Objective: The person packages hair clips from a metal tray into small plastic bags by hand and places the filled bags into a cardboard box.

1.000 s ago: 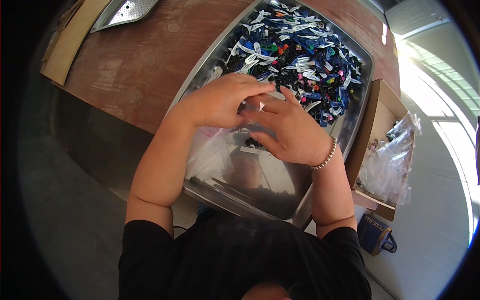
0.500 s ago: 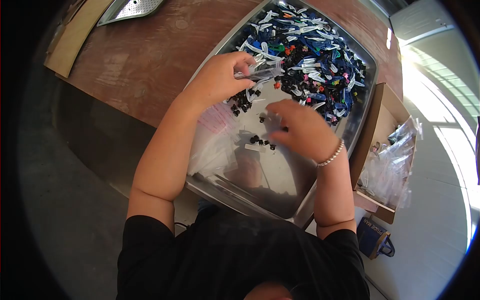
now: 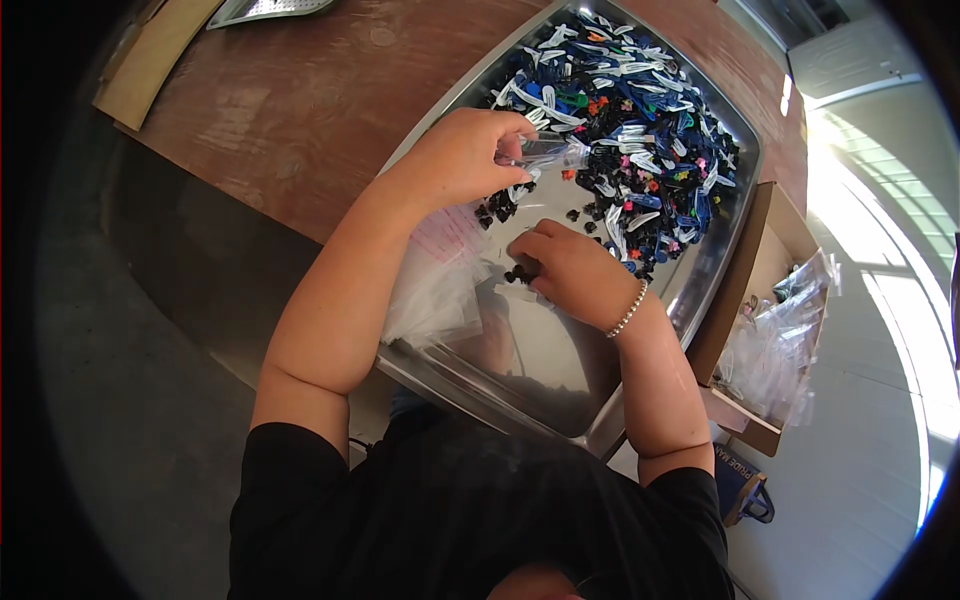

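My left hand clamps a clear plastic bag between thumb and fingers. My right hand curls at small black claw clips; I cannot tell whether its fingertips grip one. Beyond my right fingers, mixed hair clips lie heaped in the metal tray.

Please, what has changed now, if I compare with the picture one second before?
The hands were close together; now they are apart. The left hand moved forward, away from the body, holding a clear bag by the pile of clips. The right hand came down to some small black clips; its hold is unclear. The stack of plastic bags and the cardboard box stayed in place.
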